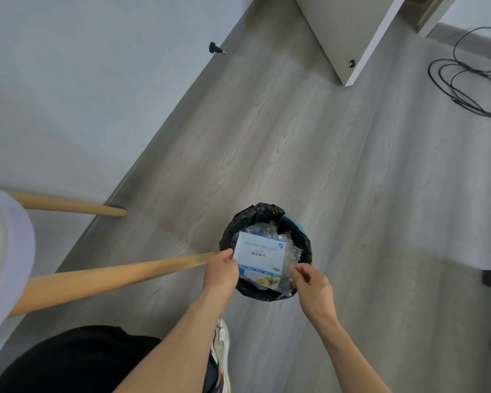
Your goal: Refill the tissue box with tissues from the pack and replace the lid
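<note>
A white and blue plastic tissue pack wrapper (pixel 260 258), flat and crinkled, hangs over a small round bin lined with a black bag (pixel 240 222) on the floor. My left hand (pixel 221 269) pinches the wrapper's left edge. My right hand (pixel 309 282) pinches its clear plastic right edge. Clear plastic also lies inside the bin under the wrapper. No tissue box or lid is in view.
Two wooden table legs (pixel 111 276) slant in from the left beside the bin, under a white tabletop edge (pixel 12 251). A white wall and door stop (pixel 216 48) are at upper left, a door (pixel 340 38) at top, black cables (pixel 471 78) at right. My shoe (pixel 221 341) stands below the bin.
</note>
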### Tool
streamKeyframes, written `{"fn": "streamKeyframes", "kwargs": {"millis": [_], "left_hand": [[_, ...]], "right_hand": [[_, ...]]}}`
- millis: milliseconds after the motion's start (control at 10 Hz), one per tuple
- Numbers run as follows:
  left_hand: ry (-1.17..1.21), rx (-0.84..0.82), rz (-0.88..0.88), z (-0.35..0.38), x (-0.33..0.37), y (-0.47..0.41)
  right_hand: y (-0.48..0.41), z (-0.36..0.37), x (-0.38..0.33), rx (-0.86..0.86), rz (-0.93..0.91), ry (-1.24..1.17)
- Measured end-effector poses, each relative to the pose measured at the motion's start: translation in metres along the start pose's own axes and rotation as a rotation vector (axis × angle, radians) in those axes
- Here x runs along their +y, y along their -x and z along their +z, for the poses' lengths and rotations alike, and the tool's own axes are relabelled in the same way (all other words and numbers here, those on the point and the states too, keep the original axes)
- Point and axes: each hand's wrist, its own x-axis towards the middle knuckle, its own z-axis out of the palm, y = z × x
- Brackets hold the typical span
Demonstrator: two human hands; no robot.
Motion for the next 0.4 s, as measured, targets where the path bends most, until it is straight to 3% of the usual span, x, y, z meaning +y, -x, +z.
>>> {"fn": "streamKeyframes", "kwargs": {"millis": [400], "left_hand": [[0.094,-0.093,0.079,-0.009,0.012,0.015]], "right_hand": [[0.004,-0.003,-0.005,0.093,0.128,-0.016]]}}
